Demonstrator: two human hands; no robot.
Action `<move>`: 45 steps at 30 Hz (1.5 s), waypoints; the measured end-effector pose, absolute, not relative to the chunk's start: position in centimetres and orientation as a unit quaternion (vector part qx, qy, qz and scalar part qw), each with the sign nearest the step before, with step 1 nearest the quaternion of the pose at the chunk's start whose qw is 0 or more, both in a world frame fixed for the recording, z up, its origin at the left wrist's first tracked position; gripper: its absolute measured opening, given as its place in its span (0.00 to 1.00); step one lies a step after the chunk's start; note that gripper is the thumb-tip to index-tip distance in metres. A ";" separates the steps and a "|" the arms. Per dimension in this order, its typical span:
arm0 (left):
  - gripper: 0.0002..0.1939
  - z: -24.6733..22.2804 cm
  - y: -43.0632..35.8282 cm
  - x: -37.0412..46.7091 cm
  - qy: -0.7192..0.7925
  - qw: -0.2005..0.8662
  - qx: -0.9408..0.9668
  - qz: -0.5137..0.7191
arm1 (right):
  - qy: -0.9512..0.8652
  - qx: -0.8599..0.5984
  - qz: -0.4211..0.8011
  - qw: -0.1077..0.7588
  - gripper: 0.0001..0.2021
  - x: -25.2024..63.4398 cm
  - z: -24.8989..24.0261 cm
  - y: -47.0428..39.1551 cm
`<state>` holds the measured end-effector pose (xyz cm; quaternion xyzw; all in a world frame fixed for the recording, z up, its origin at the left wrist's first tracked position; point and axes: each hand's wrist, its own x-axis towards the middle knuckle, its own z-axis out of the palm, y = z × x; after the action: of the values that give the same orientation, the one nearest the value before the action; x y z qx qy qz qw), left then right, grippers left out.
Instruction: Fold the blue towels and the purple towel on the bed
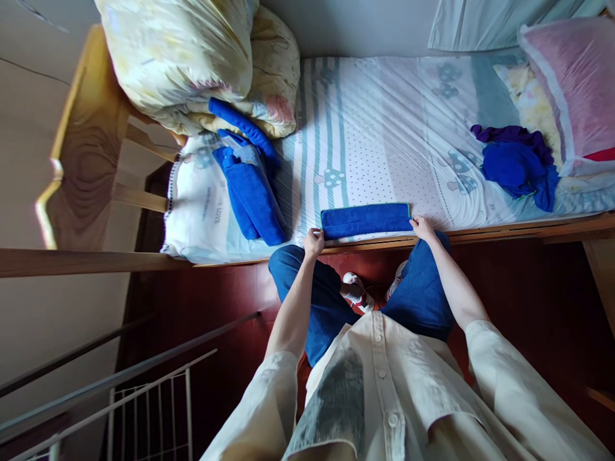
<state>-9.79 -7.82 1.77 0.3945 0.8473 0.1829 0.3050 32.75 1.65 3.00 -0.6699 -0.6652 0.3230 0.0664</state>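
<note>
A blue towel [366, 220], folded into a long narrow strip with a green edge at its right end, lies along the near edge of the bed. My left hand [314, 242] pinches its near left corner. At the opposite end my right hand [422, 228] grips the near right corner between thumb and fingers. Left of it, several folded blue towels [252, 198] are heaped together, with a grey patch showing among them. Farther right lies a crumpled pile of blue cloth [516, 168], a dark purple cloth [537, 136] behind it.
The patterned bed sheet [365, 141] spreads under everything. A bulky yellow quilt [192, 57] stands at the far left beside the wooden headboard [91, 141]. A pink pillow [574, 89] rests at the right. Metal railings [148, 374] stand at the lower left, over a red floor [230, 294].
</note>
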 end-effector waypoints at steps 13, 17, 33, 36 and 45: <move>0.09 2.5 -8.0 -9.5 0.844 0.295 0.407 0.188 | -0.678 -0.665 0.306 0.061 0.12 32.7 3.5 1.4; 0.08 2.8 -8.1 -9.4 0.841 0.295 0.404 0.205 | -0.678 -0.657 0.316 0.095 0.08 32.7 3.7 1.3; 0.24 3.0 -8.7 -8.9 0.699 0.308 0.616 0.193 | -0.785 -0.538 0.278 0.127 0.15 31.8 5.1 -0.4; 0.31 2.3 -8.7 -9.0 0.685 0.309 0.636 0.176 | -0.794 -0.534 0.272 0.099 0.19 31.8 4.9 -0.4; 0.39 1.8 -8.3 -9.2 0.690 0.280 0.656 0.126 | -0.790 -0.547 0.266 0.081 0.25 31.7 4.2 -0.1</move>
<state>-9.17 -8.33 1.81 0.6558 0.6896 0.1261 0.2801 31.70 -0.10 4.21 -0.5469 -0.7896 0.2662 0.0812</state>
